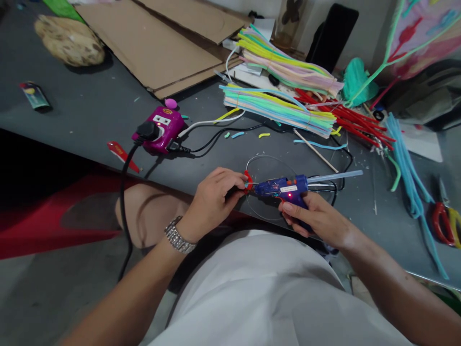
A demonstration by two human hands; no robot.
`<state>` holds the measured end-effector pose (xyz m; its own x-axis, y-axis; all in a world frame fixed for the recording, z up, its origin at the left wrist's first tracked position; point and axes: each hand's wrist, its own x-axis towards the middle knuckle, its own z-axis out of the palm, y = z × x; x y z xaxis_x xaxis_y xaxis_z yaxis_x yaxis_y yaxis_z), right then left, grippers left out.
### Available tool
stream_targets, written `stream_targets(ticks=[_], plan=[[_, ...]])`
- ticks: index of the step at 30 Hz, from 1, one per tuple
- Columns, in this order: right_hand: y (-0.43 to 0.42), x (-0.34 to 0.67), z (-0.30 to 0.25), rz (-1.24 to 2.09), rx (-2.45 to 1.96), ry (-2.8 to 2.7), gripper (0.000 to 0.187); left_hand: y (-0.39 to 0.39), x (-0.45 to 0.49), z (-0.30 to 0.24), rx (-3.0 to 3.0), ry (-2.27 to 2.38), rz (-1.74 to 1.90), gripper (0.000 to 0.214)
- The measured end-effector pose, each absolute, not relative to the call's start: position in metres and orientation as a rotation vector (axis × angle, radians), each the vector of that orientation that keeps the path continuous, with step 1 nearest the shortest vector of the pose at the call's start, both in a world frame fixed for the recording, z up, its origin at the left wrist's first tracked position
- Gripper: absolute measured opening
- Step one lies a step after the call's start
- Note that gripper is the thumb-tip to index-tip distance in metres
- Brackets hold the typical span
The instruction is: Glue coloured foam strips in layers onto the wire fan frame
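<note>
My right hand (312, 216) is wrapped round the grip of a blue hot glue gun (283, 186), its red light lit and a clear glue stick (336, 176) poking out the back. The nozzle points left at a small red curled pipe-cleaner piece (248, 180), which my left hand (215, 198) pinches at the edge of a thin wire ring (271, 160). A metal watch (178, 236) sits on my left wrist. Both hands hover over the front edge of the grey table (101, 110).
A purple power strip (161, 129) with black cable lies left of the hands. Bundles of coloured pipe cleaners (277, 103) and red ones (355, 122) lie behind. Red-handled scissors (443, 218) at the right, cardboard sheets (162, 43) at the back, a red cutter (122, 154) near the edge.
</note>
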<state>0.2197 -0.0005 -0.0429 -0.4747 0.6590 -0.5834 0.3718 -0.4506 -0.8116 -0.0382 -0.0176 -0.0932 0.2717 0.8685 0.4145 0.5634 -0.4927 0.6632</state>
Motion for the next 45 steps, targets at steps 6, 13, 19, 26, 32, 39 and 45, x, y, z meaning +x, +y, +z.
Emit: stream_targets(ticks=[6, 13, 19, 26, 32, 39, 45], plan=[[-0.0007, 0.2177, -0.0427, 2.041, -1.493, -1.507, 0.049, -0.0165, -0.0379, -0.0926, 2.111, 1.304, 1.081, 0.013], [0.0000, 0.2150, -0.0416, 2.036, -1.508, -1.484, 0.052, -0.0158, -0.0391, -0.0949, 2.093, 1.298, 1.083, 0.016], [0.0001, 0.2155, -0.0415, 2.041, -1.500, -1.506, 0.051, -0.0155, -0.0389, -0.0965, 2.089, 1.304, 1.099, 0.017], [0.0007, 0.2126, -0.0382, 2.032, -1.527, -1.513, 0.055, -0.0158, -0.0388, -0.0943, 2.073, 1.306, 1.096, 0.014], [0.0011, 0.2131, -0.0365, 2.050, -1.529, -1.548, 0.053, -0.0158, -0.0391, -0.0941, 2.064, 1.312, 1.089, 0.015], [0.0014, 0.2119, -0.0350, 2.040, -1.539, -1.561, 0.054, -0.0154, -0.0395, -0.0952, 2.073, 1.303, 1.100, 0.015], [0.0015, 0.2120, -0.0353, 2.035, -1.532, -1.574, 0.056, -0.0155, -0.0392, -0.0943, 2.068, 1.310, 1.087, 0.014]])
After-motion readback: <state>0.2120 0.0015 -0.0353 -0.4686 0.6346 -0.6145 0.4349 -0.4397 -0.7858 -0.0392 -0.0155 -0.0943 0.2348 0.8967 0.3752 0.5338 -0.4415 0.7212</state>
